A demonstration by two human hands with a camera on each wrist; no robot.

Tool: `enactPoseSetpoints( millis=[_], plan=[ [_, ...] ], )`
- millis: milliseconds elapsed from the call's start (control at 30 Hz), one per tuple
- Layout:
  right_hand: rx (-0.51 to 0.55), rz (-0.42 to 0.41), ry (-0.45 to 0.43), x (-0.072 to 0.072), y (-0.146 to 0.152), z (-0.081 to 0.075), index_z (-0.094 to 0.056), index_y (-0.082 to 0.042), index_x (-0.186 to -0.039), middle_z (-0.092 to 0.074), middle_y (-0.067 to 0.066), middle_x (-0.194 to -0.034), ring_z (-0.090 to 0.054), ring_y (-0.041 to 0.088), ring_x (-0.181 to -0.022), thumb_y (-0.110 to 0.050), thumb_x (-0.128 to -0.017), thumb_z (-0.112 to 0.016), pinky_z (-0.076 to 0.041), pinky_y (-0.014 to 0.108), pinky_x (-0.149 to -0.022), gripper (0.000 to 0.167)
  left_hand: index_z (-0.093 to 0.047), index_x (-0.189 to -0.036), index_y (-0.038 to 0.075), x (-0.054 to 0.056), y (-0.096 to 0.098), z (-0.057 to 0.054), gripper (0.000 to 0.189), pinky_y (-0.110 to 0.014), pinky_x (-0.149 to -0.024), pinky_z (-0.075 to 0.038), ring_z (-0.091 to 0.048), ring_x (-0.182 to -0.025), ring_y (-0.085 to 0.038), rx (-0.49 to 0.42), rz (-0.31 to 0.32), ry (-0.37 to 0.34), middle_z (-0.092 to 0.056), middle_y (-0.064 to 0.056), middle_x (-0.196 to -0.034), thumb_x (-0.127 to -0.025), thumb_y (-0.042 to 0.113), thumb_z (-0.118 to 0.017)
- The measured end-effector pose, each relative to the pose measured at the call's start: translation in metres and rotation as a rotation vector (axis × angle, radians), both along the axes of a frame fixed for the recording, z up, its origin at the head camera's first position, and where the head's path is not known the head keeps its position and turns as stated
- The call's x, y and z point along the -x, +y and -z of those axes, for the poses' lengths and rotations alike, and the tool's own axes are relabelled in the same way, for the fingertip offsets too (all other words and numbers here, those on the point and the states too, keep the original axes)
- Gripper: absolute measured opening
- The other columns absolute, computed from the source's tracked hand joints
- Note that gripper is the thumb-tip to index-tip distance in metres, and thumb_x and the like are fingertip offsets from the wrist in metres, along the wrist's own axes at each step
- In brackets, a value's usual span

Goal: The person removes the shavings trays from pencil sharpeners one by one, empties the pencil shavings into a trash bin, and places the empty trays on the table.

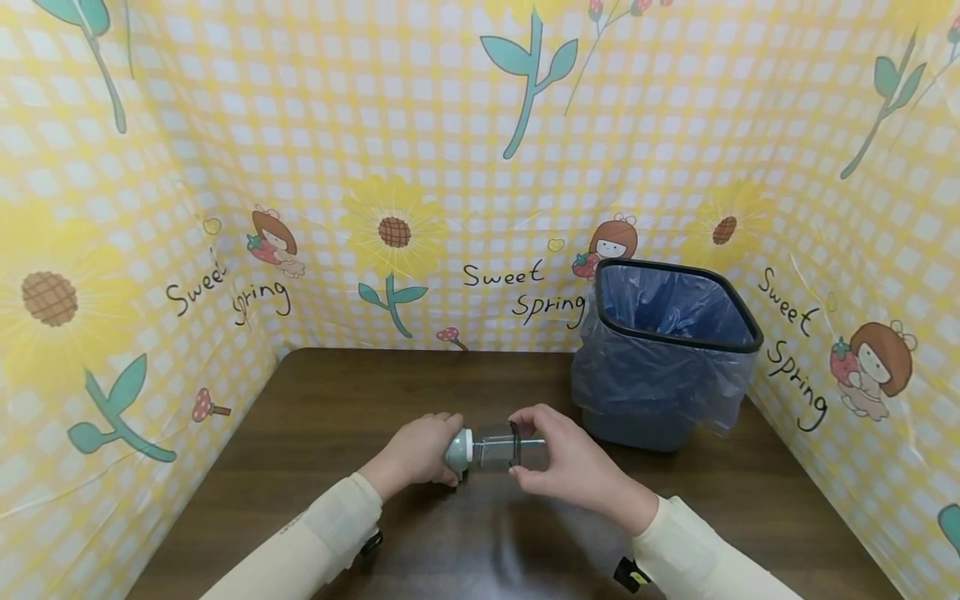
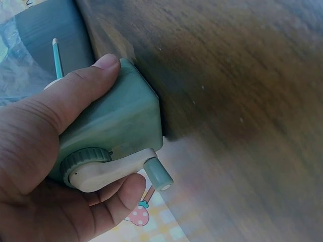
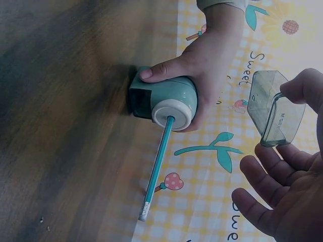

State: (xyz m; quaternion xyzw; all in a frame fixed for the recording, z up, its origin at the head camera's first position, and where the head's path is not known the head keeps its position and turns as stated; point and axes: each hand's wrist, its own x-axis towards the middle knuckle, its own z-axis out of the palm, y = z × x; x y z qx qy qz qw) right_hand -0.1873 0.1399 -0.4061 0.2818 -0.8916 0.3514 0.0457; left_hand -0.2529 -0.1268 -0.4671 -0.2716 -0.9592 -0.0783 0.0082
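My left hand [image 1: 420,450] grips a green crank pencil sharpener [image 2: 121,111] by its body, thumb on top. Its white crank [image 2: 118,170] with a green knob sticks out near the curled fingers in the left wrist view. A teal pencil [image 3: 159,166] with a white-and-grey end is inserted in the round white front. Below that front, a dark slot [image 3: 142,103] gapes in the sharpener. My right hand [image 1: 570,462] pinches a clear, smoky shavings drawer [image 3: 263,98] between thumb and fingers, apart from the sharpener. No shavings show through its walls.
At the back right of the brown wooden table [image 1: 375,387] stands a blue-grey waste bin [image 1: 637,427] with a dark rim and a clear plastic liner. A yellow checked cloth [image 1: 315,142] with flowers hangs around the table at the back and both sides.
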Motion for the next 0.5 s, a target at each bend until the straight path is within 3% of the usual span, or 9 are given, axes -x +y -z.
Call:
enactPoseSetpoints(
  millis=[500],
  plan=[
    [-0.058, -0.038, 0.021, 0.0045, 0.0038, 0.0105, -0.063, -0.015, -0.125, -0.06, -0.013, -0.112, -0.06, 0.01, -0.107, -0.032, -0.078, -0.084, -0.052, 0.034, -0.097, 0.054, -0.059, -0.118, 0.012, -0.0011, 0.0009, -0.0017, 0.075, -0.041, -0.079, -0.057, -0.064, -0.092, -0.023, 0.001, 0.0, 0.004, -0.068, -0.004, -0.108, -0.061, 0.041, -0.099]
  ],
)
